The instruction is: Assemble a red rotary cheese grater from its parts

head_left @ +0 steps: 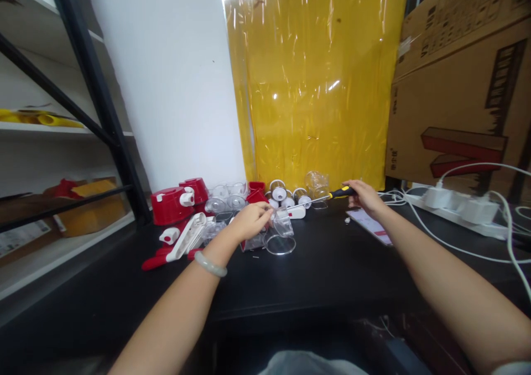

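Observation:
My right hand [365, 197] is closed on the end of a yellow and black screwdriver [341, 192]. The screwdriver's long shaft points left toward my left hand [254, 220], whose fingers are closed near the shaft's tip, at the top of a clear plastic part [282, 223]. Just below that part, a clear round cup [280, 244] rests on the black table. A white piece [297, 212] with a red mark lies behind the shaft. What exactly sits between my left fingertips is too small to tell.
Red housings [169, 206], clear cups [236, 198] and white-capped cylinders [277, 191] line the back. White and red handles [186, 237] lie left. A phone [369, 225], power strip [460, 212] and cables occupy the right, below a large carton [452, 98].

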A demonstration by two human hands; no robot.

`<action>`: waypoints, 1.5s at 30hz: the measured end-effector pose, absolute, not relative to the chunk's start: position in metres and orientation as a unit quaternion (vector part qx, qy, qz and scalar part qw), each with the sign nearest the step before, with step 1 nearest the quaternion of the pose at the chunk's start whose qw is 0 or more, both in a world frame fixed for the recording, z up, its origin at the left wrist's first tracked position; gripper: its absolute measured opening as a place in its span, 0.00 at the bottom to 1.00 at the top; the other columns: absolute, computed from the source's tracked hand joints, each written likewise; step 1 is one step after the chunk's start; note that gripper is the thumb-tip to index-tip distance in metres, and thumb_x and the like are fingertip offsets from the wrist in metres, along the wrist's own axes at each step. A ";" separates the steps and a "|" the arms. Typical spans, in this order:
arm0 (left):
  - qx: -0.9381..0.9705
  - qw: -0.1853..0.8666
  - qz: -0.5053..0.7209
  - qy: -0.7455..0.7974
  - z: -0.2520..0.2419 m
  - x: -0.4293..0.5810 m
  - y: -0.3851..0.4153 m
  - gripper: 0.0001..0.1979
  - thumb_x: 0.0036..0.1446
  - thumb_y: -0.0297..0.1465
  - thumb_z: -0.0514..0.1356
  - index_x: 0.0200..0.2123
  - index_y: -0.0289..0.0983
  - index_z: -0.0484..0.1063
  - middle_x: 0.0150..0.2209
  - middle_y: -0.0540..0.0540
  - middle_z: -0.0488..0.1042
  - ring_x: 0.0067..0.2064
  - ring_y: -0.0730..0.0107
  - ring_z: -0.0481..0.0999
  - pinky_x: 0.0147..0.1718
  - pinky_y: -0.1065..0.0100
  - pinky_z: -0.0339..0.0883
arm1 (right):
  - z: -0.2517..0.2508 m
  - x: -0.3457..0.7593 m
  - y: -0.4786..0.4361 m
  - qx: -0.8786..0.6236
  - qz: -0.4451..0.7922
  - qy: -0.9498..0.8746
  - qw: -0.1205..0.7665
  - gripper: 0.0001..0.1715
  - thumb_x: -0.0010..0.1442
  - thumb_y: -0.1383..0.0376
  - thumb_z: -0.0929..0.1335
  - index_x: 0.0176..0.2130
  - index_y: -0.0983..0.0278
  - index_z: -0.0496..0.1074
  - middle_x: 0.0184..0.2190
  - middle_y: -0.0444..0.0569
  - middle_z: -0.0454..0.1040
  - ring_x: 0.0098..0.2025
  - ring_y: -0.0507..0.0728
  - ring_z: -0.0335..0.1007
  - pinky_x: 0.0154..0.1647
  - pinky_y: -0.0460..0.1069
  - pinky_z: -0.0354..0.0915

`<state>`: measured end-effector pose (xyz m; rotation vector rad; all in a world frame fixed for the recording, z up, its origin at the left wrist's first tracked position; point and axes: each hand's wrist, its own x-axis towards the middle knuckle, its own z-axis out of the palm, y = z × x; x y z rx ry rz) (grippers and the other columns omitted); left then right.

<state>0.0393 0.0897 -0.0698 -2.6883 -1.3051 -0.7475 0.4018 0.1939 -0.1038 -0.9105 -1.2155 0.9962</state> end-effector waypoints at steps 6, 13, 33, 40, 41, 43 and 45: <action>-0.870 0.025 -0.242 -0.428 -0.071 0.038 0.091 0.26 0.69 0.35 0.46 0.29 0.36 0.81 0.49 0.41 0.78 0.49 0.60 0.77 0.54 0.62 0.66 | -0.101 0.399 0.193 -0.427 0.412 -0.534 0.602 0.18 0.67 0.55 0.61 0.38 0.64 0.71 0.11 0.41 0.62 0.11 0.52 0.57 0.13 0.46 0.59; -0.871 0.028 -0.241 -0.427 -0.070 0.039 0.091 0.26 0.70 0.35 0.46 0.30 0.36 0.81 0.49 0.41 0.78 0.49 0.60 0.77 0.54 0.62 0.66 | -0.094 0.397 0.188 -0.409 0.469 -0.488 0.612 0.10 0.60 0.67 0.63 0.41 0.64 0.71 0.23 0.47 0.75 0.19 0.53 0.72 0.21 0.47 0.69; -0.872 0.031 -0.247 -0.422 -0.070 0.039 0.090 0.26 0.69 0.35 0.46 0.28 0.37 0.81 0.46 0.41 0.78 0.47 0.60 0.77 0.52 0.61 0.67 | -0.104 0.403 0.198 -0.411 0.450 -0.517 0.601 0.14 0.64 0.59 0.62 0.43 0.64 0.71 0.18 0.45 0.71 0.16 0.52 0.67 0.18 0.47 0.66; -0.870 0.030 -0.249 -0.424 -0.071 0.039 0.090 0.26 0.69 0.35 0.46 0.28 0.36 0.81 0.47 0.41 0.78 0.49 0.59 0.77 0.52 0.60 0.67 | -0.103 0.406 0.198 -0.379 0.472 -0.522 0.600 0.13 0.56 0.66 0.65 0.43 0.63 0.72 0.23 0.47 0.74 0.19 0.54 0.72 0.22 0.48 0.70; -0.871 0.031 -0.248 -0.423 -0.071 0.039 0.091 0.26 0.69 0.35 0.46 0.28 0.36 0.81 0.47 0.41 0.78 0.48 0.59 0.77 0.52 0.60 0.67 | -0.103 0.406 0.199 -0.378 0.472 -0.524 0.600 0.13 0.55 0.66 0.66 0.43 0.62 0.72 0.23 0.46 0.73 0.19 0.54 0.71 0.21 0.48 0.69; -0.872 0.032 -0.247 -0.422 -0.071 0.039 0.091 0.26 0.69 0.35 0.46 0.29 0.36 0.81 0.47 0.41 0.78 0.48 0.60 0.77 0.52 0.61 0.67 | -0.103 0.406 0.199 -0.379 0.471 -0.526 0.598 0.12 0.56 0.65 0.66 0.43 0.62 0.71 0.22 0.45 0.73 0.17 0.53 0.69 0.20 0.48 0.68; -0.872 0.034 -0.246 -0.421 -0.071 0.039 0.091 0.26 0.69 0.35 0.46 0.29 0.36 0.81 0.47 0.41 0.78 0.48 0.60 0.77 0.52 0.61 0.67 | -0.103 0.406 0.198 -0.384 0.467 -0.529 0.596 0.12 0.58 0.64 0.67 0.43 0.61 0.71 0.20 0.44 0.72 0.16 0.53 0.67 0.19 0.47 0.66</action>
